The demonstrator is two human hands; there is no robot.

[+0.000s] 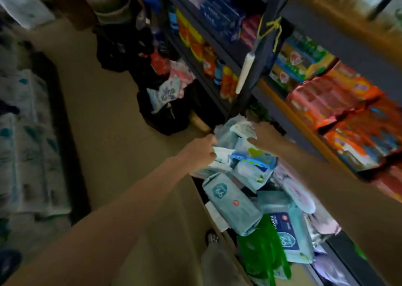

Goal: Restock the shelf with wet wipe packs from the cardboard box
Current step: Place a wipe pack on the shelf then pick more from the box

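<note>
Between left hand (202, 149) and open right hand (264, 136), gripped packs (245, 155) hang; many remain in box (214, 225) below.

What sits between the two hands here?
In the head view, pale blue wet wipe packs fill the gap: left hand grips one side, right hand rests on top.

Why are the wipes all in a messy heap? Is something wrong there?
The wet wipe packs lie jumbled, tilted every way and overlapping, with a green pack wedged among them. Nothing looks torn or spilled. The left hand grips a white pack; the right hand rests on the pile.
</note>
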